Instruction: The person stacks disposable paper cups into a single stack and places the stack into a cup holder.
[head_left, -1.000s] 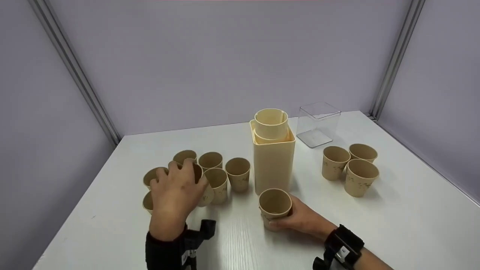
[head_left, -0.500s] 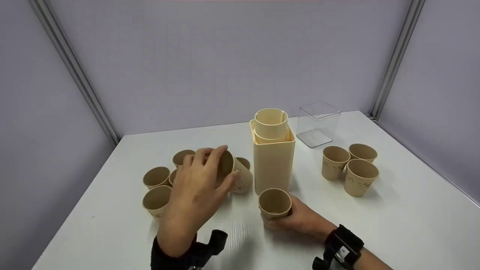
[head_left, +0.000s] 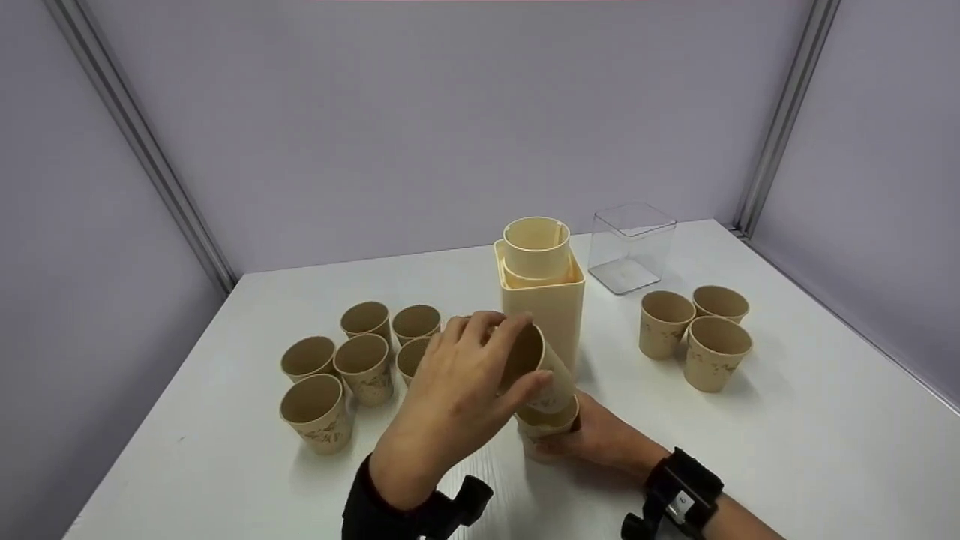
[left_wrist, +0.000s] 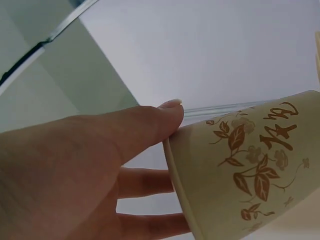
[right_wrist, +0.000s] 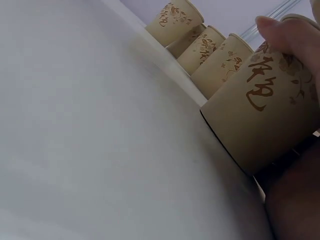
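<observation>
Change: left hand, fingers curled round one paper cup, has carried it from the left cluster to frame centre, tilted just above the stacked cups gripped by the right hand. Nesting looks imminent.

Count: six cups left, three cups right, one tall holder, one clear box.

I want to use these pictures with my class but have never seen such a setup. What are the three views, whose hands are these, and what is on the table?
No machine here: a person works with bare hands, wearing cameras. The wide picture comes from a head camera; the two close-ups come from cameras strapped to each wrist. On the white table stand loose paper cups in a left group and a right group, a tall beige holder and a clear box. The left hand holds a tilted cup over the stack that the right hand steadies on the table.
</observation>
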